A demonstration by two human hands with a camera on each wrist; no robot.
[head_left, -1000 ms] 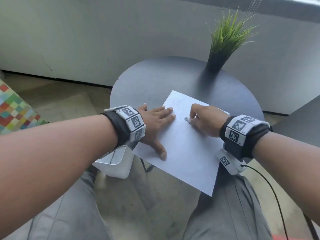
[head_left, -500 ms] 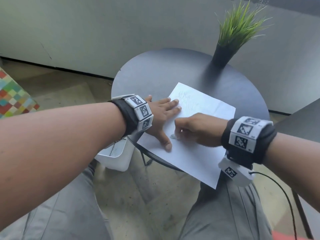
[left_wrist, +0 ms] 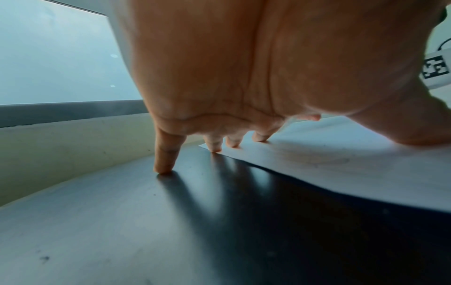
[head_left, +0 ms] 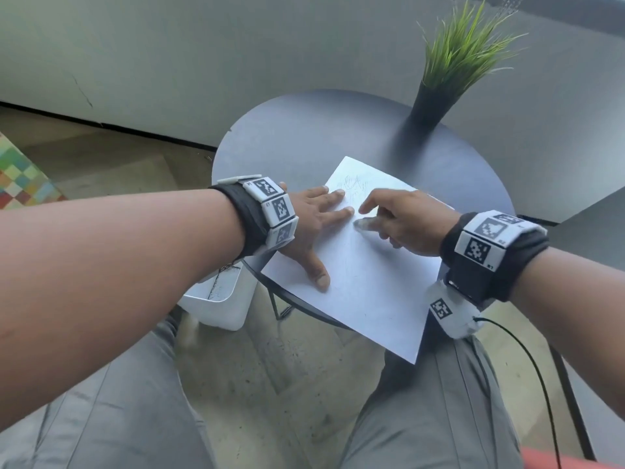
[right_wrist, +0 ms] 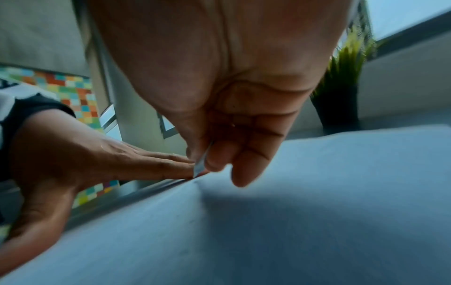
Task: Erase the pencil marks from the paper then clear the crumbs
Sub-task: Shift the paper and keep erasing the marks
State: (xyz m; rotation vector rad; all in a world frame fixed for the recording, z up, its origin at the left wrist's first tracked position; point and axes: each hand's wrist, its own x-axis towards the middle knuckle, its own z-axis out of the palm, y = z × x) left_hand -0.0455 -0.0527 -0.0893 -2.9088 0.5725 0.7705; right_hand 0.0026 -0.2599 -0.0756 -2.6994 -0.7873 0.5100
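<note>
A white sheet of paper [head_left: 368, 286] lies on the round dark table [head_left: 297, 140], its near corner hanging over the front edge. Faint pencil marks [head_left: 351, 187] sit near its far corner. My left hand [head_left: 314, 228] presses flat on the sheet's left edge, fingers straight and thumb spread; in the left wrist view the fingertips [left_wrist: 214, 148] touch the paper [left_wrist: 341, 173] and the table [left_wrist: 122, 231]. My right hand [head_left: 375, 220] pinches a small whitish eraser [head_left: 359, 225] on the paper, just beside the left fingertips. The eraser [right_wrist: 201, 164] shows as a thin strip between thumb and fingers.
A green grass plant in a black pot [head_left: 433, 106] stands at the table's far right. A white bin [head_left: 220, 299] sits on the floor under the table's left side. A second dark surface [head_left: 592, 211] is at the right. A black cable [head_left: 527, 360] hangs from my right wrist.
My right hand slid the eraser down toward the left thumb, then back up beside the left fingertips. The left hand has stayed pressed on the paper.
</note>
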